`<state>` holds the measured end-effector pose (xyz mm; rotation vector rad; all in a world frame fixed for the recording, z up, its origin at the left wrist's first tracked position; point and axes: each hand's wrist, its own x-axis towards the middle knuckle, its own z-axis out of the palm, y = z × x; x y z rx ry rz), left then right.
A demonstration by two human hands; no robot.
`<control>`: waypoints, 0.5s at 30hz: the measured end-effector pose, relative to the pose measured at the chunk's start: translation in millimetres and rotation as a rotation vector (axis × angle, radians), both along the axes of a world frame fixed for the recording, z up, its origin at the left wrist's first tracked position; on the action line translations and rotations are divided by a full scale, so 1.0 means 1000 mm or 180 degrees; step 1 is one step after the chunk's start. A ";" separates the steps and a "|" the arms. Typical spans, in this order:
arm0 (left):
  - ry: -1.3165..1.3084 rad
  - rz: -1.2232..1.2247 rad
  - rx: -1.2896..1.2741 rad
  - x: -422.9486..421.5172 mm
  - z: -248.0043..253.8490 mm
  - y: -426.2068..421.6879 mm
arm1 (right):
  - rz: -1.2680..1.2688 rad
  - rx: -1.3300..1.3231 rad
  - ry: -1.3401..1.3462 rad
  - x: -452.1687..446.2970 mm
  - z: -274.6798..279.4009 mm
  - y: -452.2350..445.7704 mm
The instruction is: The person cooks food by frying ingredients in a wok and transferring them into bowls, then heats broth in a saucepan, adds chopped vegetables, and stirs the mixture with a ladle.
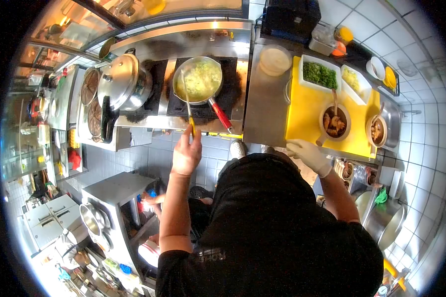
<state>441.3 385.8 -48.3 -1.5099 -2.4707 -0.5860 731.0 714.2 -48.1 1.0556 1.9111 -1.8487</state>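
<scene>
My bare left hand [187, 151] is closed round the yellow handle of a long thin metal utensil [188, 99]. The utensil's far end reaches into a frying pan [221, 115] with a red handle, which stands on the stove. Pale yellow-green food [201, 79] fills the pan; the utensil's tip is hard to make out. My right hand [308, 156], in a whitish glove, rests by the front edge of a yellow cutting board [302, 129]. Its fingers are loosely bent and apart, holding nothing visible. Nearest it on the board is a handled bowl [348, 129] of brown chunks.
A large pressure cooker [119, 81] stands left of the pan. White trays of chopped greens [319, 74] and yellow pieces [353, 80] sit on the board, with a second brown-filled bowl [376, 131] at right. Another person's arm [156, 199] shows beside a metal cabinet [116, 187].
</scene>
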 end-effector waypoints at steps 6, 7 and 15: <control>-0.0257 -0.0232 0.0124 0.013 -0.040 -0.016 | 0.0750 0.0694 0.0250 -0.054 0.007 -0.041; -0.0237 -0.0305 0.0300 0.017 -0.049 -0.017 | 0.0809 0.0683 0.0287 -0.060 0.008 -0.047; -0.0934 -0.0495 0.0897 0.026 -0.108 -0.014 | 0.1107 0.0882 0.0193 -0.079 0.043 -0.085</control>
